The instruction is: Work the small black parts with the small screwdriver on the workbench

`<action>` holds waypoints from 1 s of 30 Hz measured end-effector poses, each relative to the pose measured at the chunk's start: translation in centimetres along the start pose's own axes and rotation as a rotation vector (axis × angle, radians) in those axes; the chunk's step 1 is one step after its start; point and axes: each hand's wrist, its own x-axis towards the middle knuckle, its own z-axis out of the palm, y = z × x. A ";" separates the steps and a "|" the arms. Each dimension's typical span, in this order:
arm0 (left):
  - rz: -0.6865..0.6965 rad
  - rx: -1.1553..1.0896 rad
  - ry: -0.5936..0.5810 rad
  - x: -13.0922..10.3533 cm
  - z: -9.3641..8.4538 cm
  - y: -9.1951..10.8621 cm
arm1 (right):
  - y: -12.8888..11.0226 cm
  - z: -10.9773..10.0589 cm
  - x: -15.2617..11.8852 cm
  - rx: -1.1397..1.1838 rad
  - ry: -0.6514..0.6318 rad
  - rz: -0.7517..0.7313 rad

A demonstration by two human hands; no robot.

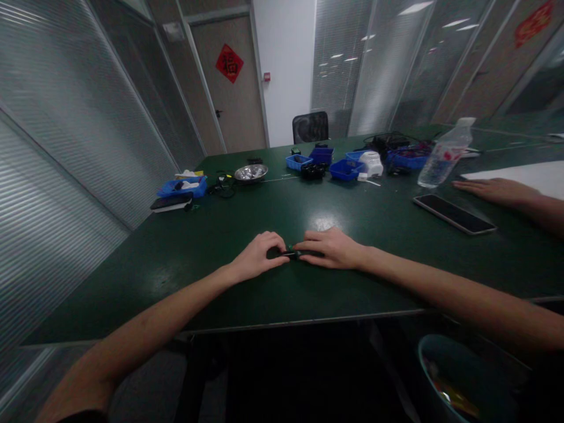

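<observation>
Both of my hands meet over the green table [211,235], near the middle of its front part. A small dark object [289,254] lies between them, with a thin shiny part near its middle; I cannot make out what it is. My left hand [262,254] is closed on its left end, thumb below and fingers curled above. On the right end, my right hand [328,248] is closed too, its fingers bent over the dark piece. The fingertips of the two hands nearly touch, and they hide part of the object.
A phone [456,214], a clear bottle [447,153] and another person's hand [497,191] are at the right. Farther back are a metal bowl [251,173], blue trays [346,170], dark cables and a left blue tray [181,187]. A bin [467,376] stands below the table edge.
</observation>
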 end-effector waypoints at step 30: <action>-0.015 0.012 -0.016 -0.1 -0.3 0.4 | 0.5 -0.3 -0.1 0.050 0.035 0.100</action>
